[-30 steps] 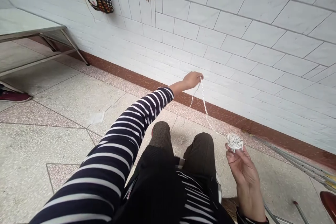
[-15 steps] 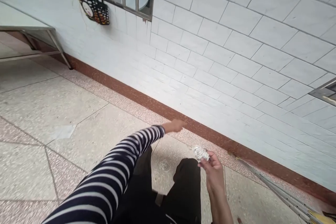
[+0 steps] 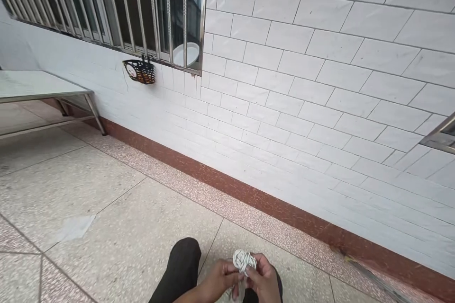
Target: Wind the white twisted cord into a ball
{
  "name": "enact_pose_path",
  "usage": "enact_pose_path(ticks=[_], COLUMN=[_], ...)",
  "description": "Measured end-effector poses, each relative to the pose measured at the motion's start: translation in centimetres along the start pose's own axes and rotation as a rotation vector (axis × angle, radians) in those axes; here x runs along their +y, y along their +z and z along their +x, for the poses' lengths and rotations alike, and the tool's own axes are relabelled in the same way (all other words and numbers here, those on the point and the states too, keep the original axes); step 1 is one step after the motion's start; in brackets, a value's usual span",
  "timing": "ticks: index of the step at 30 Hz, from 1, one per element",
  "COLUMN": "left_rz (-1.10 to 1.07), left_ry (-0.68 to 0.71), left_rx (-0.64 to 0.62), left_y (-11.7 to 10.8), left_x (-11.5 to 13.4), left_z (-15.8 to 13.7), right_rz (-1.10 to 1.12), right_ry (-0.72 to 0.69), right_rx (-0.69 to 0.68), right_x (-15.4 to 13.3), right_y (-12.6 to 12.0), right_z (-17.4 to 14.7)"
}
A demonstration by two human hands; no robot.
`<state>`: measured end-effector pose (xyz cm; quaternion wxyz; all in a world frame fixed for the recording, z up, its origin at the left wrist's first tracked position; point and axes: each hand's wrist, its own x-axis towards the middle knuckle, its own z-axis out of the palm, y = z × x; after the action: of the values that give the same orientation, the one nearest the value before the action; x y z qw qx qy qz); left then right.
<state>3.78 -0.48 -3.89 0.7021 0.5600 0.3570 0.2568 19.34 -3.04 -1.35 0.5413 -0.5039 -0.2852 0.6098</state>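
A small wound bundle of white cord sits between my two hands, low in the head view above my knees. My right hand grips it from the right, thumb and fingers closed on it. From the left, my left hand presses its thumb and fingers together at the bundle's lower edge. Below the bundle, pale strands show between the hands, partly hidden by the fingers.
A white tiled wall with a red-brown base strip stands ahead. A black basket hangs from the barred window. A metal-legged table is at left. Pale paper lies on the floor; a metal frame lies at lower right.
My left hand has come back from its outstretched reach near the wall base to the white cord bundle. My right hand has moved left and lower in view. The camera has tilted up.
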Motion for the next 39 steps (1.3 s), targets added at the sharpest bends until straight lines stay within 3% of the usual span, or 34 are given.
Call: enact_pose_path(ticks=[4,10,16,23,28,33,36,39], left_rz=[0.099,0.201,0.418,0.719,0.491,0.196,0.125,0.196], left_ry=[-0.041,-0.100,-0.118,-0.073,0.110,0.255,0.261,0.201], left_rx=[0.049,0.043,0.098,0.100,0.188,0.095,0.085,0.155], left_y=[-0.1,0.8,-0.3,-1.6,-0.3,1.0,1.1,0.6], left_x=[-0.3,-2.4,-3.2,-2.7,-0.2,3.4,3.3,1.8], left_z=[-1.4,-2.7,-3.7,-3.5,-3.4,-3.9,-4.3,-4.6], right_rz=[0.004,-0.027,0.066,0.079,-0.078,-0.064,-0.048,-0.050], right_ry=[-0.008,-0.108,-0.113,-0.192,-0.167,-0.153,-0.135,-0.090], right_rx=[0.040,0.207,0.093,0.128,-0.028,-0.078,-0.095,-0.099], right_x=[0.1,0.3,-1.7,-5.0,-3.6,-1.5,-1.3,-1.3], right_y=[0.7,0.3,0.8,1.2,2.0,2.6,2.8,3.0], right_z=[-0.2,-0.6,-2.9,-4.8,-4.6,-4.3,-4.3,-4.6])
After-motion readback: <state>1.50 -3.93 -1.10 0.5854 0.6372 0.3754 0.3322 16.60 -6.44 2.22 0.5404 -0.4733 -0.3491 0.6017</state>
